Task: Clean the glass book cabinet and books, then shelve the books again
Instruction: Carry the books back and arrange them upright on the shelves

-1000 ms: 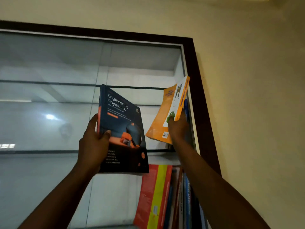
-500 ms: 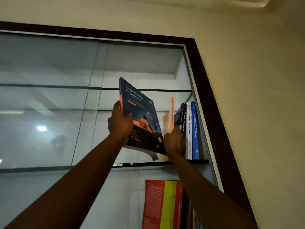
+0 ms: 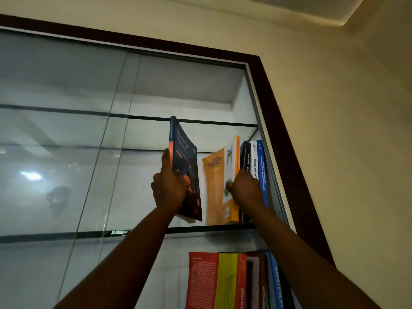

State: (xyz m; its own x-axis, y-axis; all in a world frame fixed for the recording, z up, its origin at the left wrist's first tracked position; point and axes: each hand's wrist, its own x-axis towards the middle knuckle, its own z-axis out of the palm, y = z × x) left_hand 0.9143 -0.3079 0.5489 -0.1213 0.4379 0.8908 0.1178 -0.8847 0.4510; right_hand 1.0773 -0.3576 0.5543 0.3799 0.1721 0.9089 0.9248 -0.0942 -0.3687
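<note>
My left hand (image 3: 168,188) grips the dark physics book (image 3: 186,172) (tilted, above the glass shelf (image 3: 196,228)). My right hand (image 3: 245,188), fingers curled, presses the orange book (image 3: 217,186) against the shelved books (image 3: 256,166).

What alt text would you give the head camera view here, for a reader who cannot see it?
A person's left hand holds a dark blue Engineering Physics paperback tilted above a glass cabinet shelf, while the right hand steadies an orange softcover book against upright books at the shelf's right end. More books stand on the shelf below.
</note>
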